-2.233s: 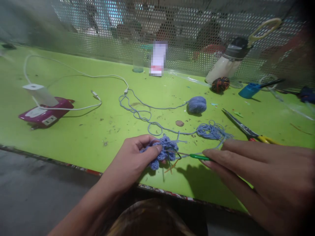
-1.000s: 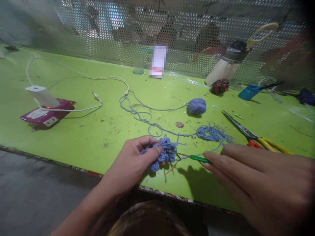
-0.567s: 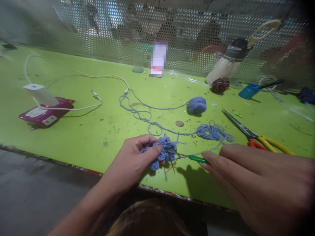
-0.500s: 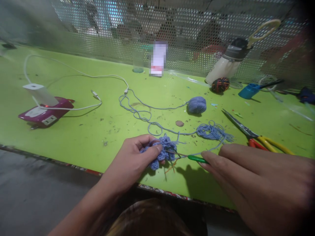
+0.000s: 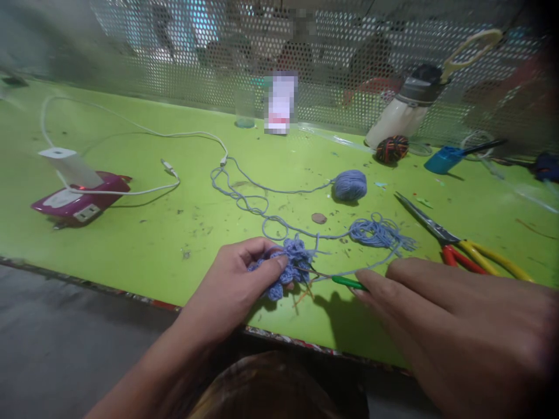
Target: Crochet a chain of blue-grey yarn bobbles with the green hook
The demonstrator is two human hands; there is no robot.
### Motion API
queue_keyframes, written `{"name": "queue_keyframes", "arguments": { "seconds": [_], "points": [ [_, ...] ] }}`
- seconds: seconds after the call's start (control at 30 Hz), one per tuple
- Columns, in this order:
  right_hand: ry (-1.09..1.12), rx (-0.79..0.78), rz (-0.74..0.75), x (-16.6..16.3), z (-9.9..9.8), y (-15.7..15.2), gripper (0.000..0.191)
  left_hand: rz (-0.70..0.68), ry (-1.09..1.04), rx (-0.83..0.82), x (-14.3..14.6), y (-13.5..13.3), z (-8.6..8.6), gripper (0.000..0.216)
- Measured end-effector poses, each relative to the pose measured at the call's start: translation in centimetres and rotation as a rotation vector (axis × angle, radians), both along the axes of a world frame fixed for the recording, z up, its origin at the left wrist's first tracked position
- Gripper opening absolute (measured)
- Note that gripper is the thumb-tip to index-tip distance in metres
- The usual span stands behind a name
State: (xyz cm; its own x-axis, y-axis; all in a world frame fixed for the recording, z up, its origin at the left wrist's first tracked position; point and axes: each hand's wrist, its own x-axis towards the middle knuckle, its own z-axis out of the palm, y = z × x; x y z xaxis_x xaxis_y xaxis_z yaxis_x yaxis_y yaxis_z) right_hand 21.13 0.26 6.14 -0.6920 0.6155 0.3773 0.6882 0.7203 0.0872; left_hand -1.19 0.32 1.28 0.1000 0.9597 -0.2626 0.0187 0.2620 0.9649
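Note:
My left hand pinches a blue-purple crocheted piece between thumb and fingers, just above the green table. In my right hand is a crochet hook with a green handle; its thin metal shaft points left into the crocheted piece, and the tip is hidden there. Short dark and orange yarn ends hang from the piece's right side. A strand of blue yarn runs from it toward a loose heap of blue yarn behind my right hand.
Scissors with red and yellow handles lie at right. Farther back are a blue yarn ball, a multicoloured ball, a bottle and a blue sharpener-like container. At left stands a purple power strip with a white charging cable.
The crochet hook and my right hand have shifted very slightly left. My left hand keeps its hold on the crocheted piece, and the view has moved a little.

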Motion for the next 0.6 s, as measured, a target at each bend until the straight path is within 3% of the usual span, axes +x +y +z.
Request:
{"name": "queue_keyframes", "arguments": {
  "seconds": [0.3,0.6],
  "points": [
    [-0.036,0.017,-0.05,-0.02,-1.08,-0.5,0.018,0.042,-0.007,-0.027,0.18,-0.12,0.01,0.019],
    [-0.029,0.029,-0.027,-0.05,-0.68,-0.63,0.015,0.041,-0.028,-0.026,0.05,-0.12,-0.45,0.021]
  ]
}}
